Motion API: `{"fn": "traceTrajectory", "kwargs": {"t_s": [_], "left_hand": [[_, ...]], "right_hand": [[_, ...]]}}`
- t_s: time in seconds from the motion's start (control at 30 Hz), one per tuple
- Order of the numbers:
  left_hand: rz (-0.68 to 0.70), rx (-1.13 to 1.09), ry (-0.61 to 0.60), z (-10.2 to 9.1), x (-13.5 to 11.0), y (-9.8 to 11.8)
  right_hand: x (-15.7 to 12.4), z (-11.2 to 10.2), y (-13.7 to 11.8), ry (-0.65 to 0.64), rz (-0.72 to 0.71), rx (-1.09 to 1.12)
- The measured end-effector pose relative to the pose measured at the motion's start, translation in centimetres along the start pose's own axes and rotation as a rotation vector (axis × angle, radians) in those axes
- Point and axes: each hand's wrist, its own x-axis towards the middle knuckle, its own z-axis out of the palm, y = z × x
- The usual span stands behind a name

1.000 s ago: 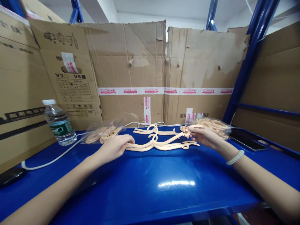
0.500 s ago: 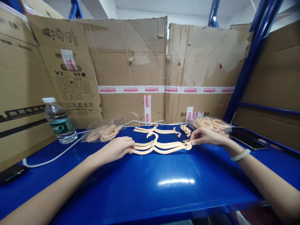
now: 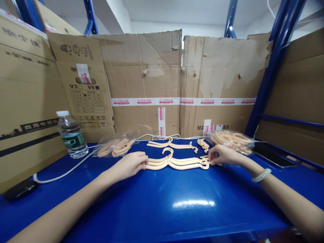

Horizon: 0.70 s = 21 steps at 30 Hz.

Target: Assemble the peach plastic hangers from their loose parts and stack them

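Note:
In the head view, a stack of beige plastic clothes hangers [image 3: 183, 163] lies on the blue table [image 3: 162, 206], hooks pointing away from me. My left hand [image 3: 132, 164] has its fingers closed round the left ends of the stack, hiding them. At the opposite side, my right hand [image 3: 222, 155] pinches a small beige hanger end piece [image 3: 205, 161] against the right ends; its fingers hide part of it. More hangers [image 3: 174, 145] lie just behind the stack. Beside these sits a small pile of beige pieces [image 3: 203, 145].
Clear bags of beige parts lie at the left [image 3: 117, 145] and right [image 3: 231, 140]. A water bottle [image 3: 73, 136], a white cable [image 3: 54, 180] and a black object [image 3: 20, 190] are on the left. A phone [image 3: 274, 156] rests at right. Cardboard [image 3: 144, 81] walls the back.
The view has tilted up slightly and shifted left. My right hand has moved a little toward me beside the hangers' right ends; my left hand keeps its hold.

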Motion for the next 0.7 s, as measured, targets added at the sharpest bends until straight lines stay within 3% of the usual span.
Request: {"fn": "traceTrajectory", "kwargs": {"t_s": [0.37, 0.7], "left_hand": [[-0.01, 0.088, 0.096, 1.0, 0.1, 0.3], [-0.026, 0.052, 0.124, 0.8, 0.2, 0.6]], "right_hand": [[0.2, 0.3, -0.1, 0.151, 0.047, -0.096], [-0.4, 1.0, -1.8, 0.232, -0.083, -0.12]]}}
